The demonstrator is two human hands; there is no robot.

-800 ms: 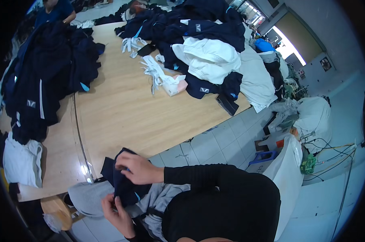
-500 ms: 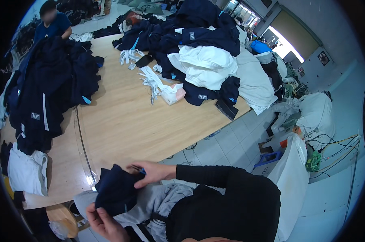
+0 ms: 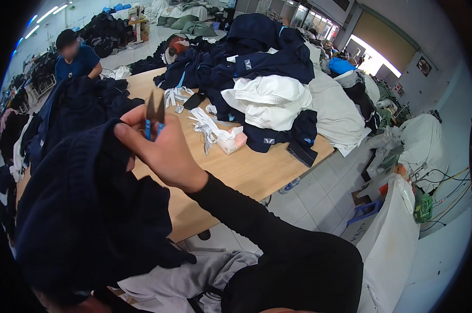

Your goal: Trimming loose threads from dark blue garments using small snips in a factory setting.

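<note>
**Dark garment raised in front of the wooden table**

The long light-wood table [image 3: 246, 167] is the landmark here. Between it and the camera, a dark navy knitted garment [image 3: 84, 219] is held up high and covers most of the table's near-left part. The right hand [image 3: 163, 151] rises at the garment's upper edge, clenched around small thread snips with a blue handle and grey blades [image 3: 154, 119], whose points stick up above the fingers; the thumb lies against the fabric. The left hand [image 3: 77, 305] is almost wholly hidden under the garment at the lower edge of the picture, so its grasp cannot be told.

On the far right part of the table lies a big heap of navy and white clothes [image 3: 262, 78], with a folded white garment [image 3: 270, 101] on top of its near side. Just in front of that heap, loose white fabric strips [image 3: 207, 128] trail across the wood. Along the table's left side sits another pile of dark navy garments [image 3: 74, 112]. Behind the table's far left corner a person in a blue shirt [image 3: 77, 57] bends over the work. Right of the table, on the tiled floor, stand white cloth-covered bundles [image 3: 423, 146] and a small blue plastic stool [image 3: 369, 211]; what the bundles hold does not show.
</note>
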